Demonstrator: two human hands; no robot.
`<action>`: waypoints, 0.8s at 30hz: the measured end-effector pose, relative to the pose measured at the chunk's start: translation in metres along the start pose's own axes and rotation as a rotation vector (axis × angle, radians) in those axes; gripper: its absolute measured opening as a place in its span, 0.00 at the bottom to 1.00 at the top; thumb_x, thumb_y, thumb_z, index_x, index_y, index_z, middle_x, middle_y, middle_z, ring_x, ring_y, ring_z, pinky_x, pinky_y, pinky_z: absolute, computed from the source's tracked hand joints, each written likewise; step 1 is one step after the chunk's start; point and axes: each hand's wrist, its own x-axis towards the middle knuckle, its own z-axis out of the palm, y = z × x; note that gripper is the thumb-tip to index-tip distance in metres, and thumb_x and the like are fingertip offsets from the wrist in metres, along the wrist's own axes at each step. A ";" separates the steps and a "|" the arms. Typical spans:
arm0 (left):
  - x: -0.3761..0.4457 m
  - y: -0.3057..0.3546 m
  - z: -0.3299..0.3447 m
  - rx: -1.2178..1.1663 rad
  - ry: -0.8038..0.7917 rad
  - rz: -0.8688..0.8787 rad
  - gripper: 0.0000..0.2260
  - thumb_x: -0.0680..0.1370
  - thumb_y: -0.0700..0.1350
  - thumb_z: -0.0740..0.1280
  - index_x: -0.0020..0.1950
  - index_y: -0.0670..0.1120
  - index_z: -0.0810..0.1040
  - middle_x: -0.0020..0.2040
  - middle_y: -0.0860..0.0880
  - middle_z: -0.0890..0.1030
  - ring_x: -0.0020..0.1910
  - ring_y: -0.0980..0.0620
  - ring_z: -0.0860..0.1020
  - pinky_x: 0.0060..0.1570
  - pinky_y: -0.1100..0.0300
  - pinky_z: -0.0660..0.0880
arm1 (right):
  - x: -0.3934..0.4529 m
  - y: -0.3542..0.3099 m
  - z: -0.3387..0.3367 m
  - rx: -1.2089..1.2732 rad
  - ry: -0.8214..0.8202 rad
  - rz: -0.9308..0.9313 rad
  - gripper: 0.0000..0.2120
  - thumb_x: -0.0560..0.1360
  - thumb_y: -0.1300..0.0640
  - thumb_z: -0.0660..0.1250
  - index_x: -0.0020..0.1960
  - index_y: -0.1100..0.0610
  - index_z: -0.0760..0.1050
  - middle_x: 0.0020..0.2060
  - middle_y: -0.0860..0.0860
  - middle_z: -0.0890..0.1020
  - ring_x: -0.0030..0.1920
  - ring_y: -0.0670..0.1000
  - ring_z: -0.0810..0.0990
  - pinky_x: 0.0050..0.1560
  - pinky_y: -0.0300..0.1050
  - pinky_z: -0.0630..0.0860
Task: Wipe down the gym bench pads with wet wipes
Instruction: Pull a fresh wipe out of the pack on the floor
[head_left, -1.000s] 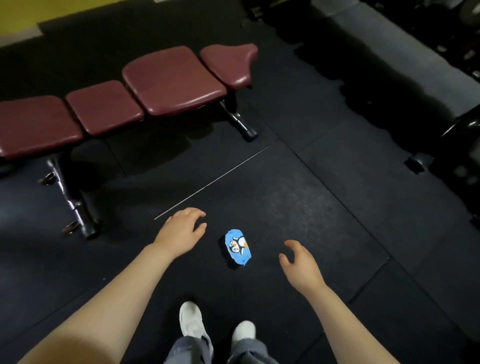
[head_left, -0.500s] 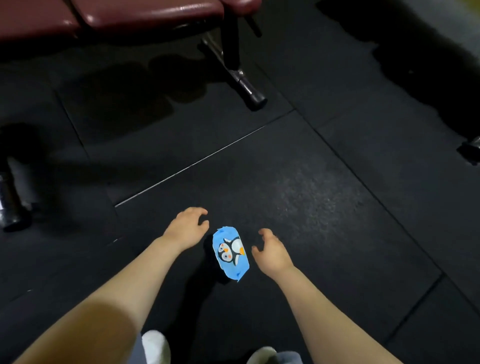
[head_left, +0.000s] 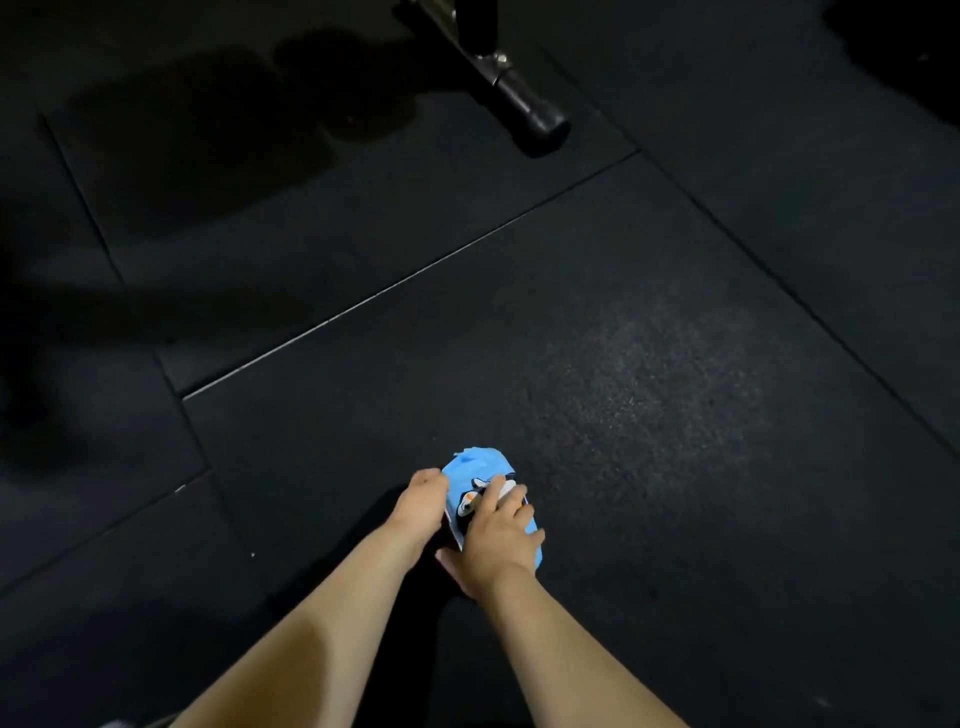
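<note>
Blue wet-wipe pack (head_left: 480, 470) w/ a penguin print sits on the black rubber floor (head_left: 623, 338), lower centre of frame, slightly right of middle. Both hands are on it.

L hand (head_left: 420, 506) comes in from lower left, forearm running diagonally up; it's against the pack's left edge, fingers bent down along that side. Fingertips are hidden behind the hand and pack, so can't tell if they grip or just rest there.

R hand (head_left: 498, 540) comes from lower right and lies over the near half of the pack, covering most of the print. Its fingers (head_left: 511, 496) are curled over the top face, close together, tips by the white patch near the penguin. Thumb sticks out at the near left corner of the pack, low, so the hand wraps the pack btwn thumb and fingers. Blue edge of the pack shows past the R hand on its right side.

Floor is made of big mats w/ thin seams crossing diagonally; one pale seam runs from mid left up to upper right. Grainy lit patch right of centre.

Upper centre: a bench foot (head_left: 530, 111), dark tube w/ rounded end cap and a metal bracket above it, well apart from the pack. Dark shadow blotches upper left. Bench pads aren't in frame.
</note>
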 end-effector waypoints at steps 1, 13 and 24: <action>0.004 -0.002 0.001 -0.047 -0.018 0.003 0.15 0.76 0.47 0.56 0.59 0.50 0.77 0.55 0.50 0.83 0.55 0.50 0.80 0.58 0.55 0.76 | 0.000 0.000 0.005 -0.045 0.016 -0.002 0.58 0.70 0.34 0.68 0.76 0.63 0.33 0.75 0.65 0.45 0.75 0.65 0.52 0.69 0.64 0.62; 0.000 0.011 -0.004 -0.048 -0.112 0.313 0.13 0.73 0.45 0.63 0.55 0.56 0.78 0.53 0.57 0.83 0.49 0.66 0.81 0.42 0.71 0.74 | 0.028 0.047 -0.002 1.140 0.009 -0.103 0.27 0.65 0.50 0.73 0.63 0.44 0.70 0.54 0.44 0.81 0.51 0.44 0.81 0.53 0.45 0.79; 0.004 -0.010 0.016 0.391 -0.153 0.361 0.27 0.76 0.38 0.60 0.74 0.54 0.68 0.71 0.55 0.71 0.69 0.54 0.69 0.68 0.58 0.68 | 0.023 0.073 -0.004 0.735 0.414 -0.077 0.09 0.75 0.55 0.65 0.53 0.45 0.72 0.52 0.42 0.71 0.47 0.42 0.75 0.41 0.37 0.71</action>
